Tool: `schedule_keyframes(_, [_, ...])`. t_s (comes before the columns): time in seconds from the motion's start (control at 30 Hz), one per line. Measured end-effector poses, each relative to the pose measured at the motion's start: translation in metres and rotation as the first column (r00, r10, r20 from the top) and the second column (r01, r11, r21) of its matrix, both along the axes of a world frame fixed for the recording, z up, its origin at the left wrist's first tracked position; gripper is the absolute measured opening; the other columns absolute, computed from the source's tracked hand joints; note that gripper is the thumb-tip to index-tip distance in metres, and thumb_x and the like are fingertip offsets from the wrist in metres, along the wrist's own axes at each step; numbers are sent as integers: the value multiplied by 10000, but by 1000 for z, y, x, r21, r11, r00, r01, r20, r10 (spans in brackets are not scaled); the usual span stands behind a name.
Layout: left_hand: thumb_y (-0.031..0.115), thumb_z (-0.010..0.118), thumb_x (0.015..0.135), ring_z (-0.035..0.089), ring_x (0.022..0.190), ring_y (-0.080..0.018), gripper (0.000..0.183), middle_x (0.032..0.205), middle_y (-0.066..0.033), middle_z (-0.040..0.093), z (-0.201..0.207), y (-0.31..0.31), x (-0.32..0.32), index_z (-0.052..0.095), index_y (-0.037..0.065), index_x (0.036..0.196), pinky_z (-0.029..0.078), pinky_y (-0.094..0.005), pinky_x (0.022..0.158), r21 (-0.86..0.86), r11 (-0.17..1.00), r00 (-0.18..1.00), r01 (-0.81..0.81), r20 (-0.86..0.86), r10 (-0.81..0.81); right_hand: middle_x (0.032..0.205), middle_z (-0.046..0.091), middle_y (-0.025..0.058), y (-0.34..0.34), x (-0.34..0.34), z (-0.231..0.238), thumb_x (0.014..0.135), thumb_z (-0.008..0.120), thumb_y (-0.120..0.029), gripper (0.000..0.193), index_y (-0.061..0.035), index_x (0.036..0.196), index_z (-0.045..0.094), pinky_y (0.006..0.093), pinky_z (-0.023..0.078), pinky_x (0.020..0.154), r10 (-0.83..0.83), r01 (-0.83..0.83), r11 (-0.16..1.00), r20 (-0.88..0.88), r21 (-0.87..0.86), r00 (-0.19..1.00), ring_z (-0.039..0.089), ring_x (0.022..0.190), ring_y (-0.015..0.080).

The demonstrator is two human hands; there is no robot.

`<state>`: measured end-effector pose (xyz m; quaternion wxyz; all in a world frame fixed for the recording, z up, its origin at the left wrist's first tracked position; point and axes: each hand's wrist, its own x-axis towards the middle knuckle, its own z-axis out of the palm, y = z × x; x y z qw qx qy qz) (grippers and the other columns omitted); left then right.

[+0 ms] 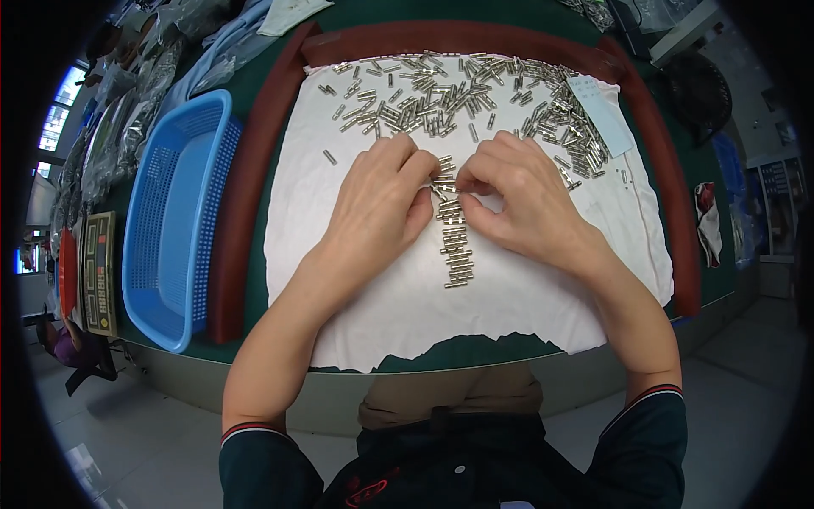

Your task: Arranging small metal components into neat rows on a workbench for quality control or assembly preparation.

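Note:
Small shiny metal pins lie side by side in a narrow column on a white cloth, running toward me. At the column's far end, my left hand bends its fingers in from the left, thumb and fingertips at the pins. From the right, my right hand does the same, thumb and forefinger curled against the row. Both hands are closed around the pins between them, and the fingertips partly cover these. Beyond the hands, many loose pins are scattered, with a denser heap at the far right.
Dark red raised rails border the cloth at the back and both sides. A blue perforated basket stands outside the left rail. A pale blue paper slip lies beside the right heap. Plastic bags crowd the far left.

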<state>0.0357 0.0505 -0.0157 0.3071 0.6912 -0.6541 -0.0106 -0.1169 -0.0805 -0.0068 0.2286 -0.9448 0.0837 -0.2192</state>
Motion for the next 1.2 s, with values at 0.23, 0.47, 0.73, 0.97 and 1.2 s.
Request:
schedule_keyframes(0.23, [40, 684, 735, 551, 821, -280, 114, 837, -102, 559, 5, 2, 4, 609, 16, 818, 441, -379, 767, 46, 997, 996, 63, -67, -60, 732, 590, 70, -1, 2, -4, 720, 652, -63, 28, -44, 726, 634, 383, 414, 704, 18, -18, 1000, 19, -10, 1000, 553, 778, 256])
schedule_keyframes(0.47, [22, 667, 752, 571, 730, -275, 94, 792, -109, 577, 1, -1, 3, 599, 8, 815, 462, -375, 660, -1, 996, 983, 85, -165, -84, 735, 583, 77, -6, 4, -8, 728, 645, -53, 21, -39, 730, 629, 380, 416, 697, -31, 28, 999, 87, 37, 996, 550, 780, 263])
schedule_keyframes(0.73, [17, 642, 738, 579, 720, -279, 107, 744, -115, 580, -4, -5, -4, 549, 14, 791, 455, -389, 652, -25, 996, 996, -89, 9, 89, 767, 568, 62, 0, 9, -15, 731, 664, -66, 73, -57, 761, 598, 376, 403, 707, -103, 128, 961, 114, -247, 988, 534, 791, 245])
schedule_keyframes(0.97, [36, 641, 739, 565, 754, -284, 172, 778, -105, 567, -7, -6, -9, 569, 31, 896, 443, -401, 712, -61, 989, 991, -137, -8, 137, 773, 572, 57, 1, 11, -20, 718, 664, -68, 90, -63, 760, 585, 379, 392, 704, -163, 190, 958, 138, -216, 977, 532, 803, 240])
schedule_keyframes(1.2, [40, 631, 722, 524, 898, -300, 337, 943, -134, 527, -15, -7, -7, 585, 13, 1054, 405, -406, 744, -65, 994, 996, -85, -23, 84, 788, 578, 52, 4, 10, -17, 667, 651, -55, 163, -76, 803, 564, 376, 375, 708, -203, 236, 943, 157, -233, 966, 529, 810, 234])
